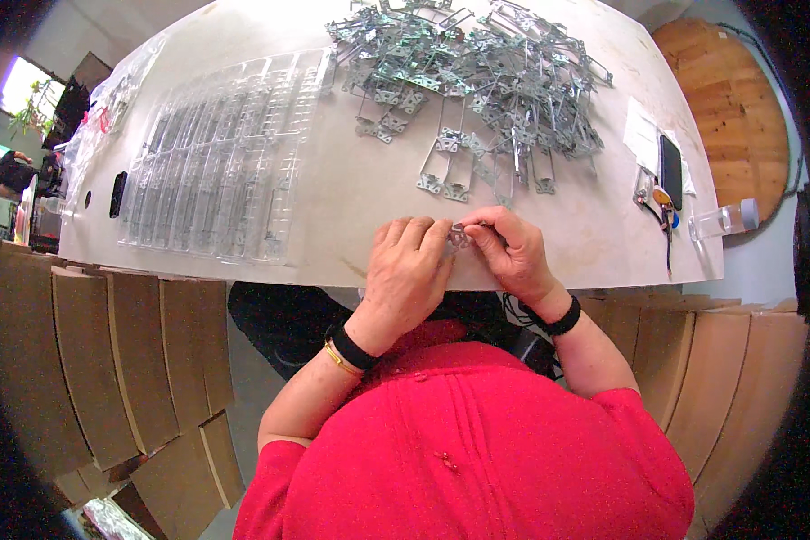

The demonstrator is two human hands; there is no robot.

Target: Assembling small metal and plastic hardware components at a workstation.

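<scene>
Near the front edge of the white table (351, 261), my left hand (407, 274) and my right hand (520, 261) meet over a small perforated metal bracket (459, 238). Both hands are closed, their fingertips pinching the bracket from either side; the rest of it is hidden by my fingers. Just beyond them lie a few flat silvery brackets with long thin rods (445, 166). Behind these spreads a large tangled heap of similar metal brackets (477, 76). Clear plastic trays (229, 148) with long compartments lie left of my hands, with metal parts showing in them.
On the right are a black phone (670, 162) on white paper, a small tool with a black cord (664, 205) and a transparent bottle (724, 220) on its side. A black object (118, 194) lies left of the trays. Cardboard boxes (144, 360) stand beside me; a round wooden board (729, 108) is beyond.
</scene>
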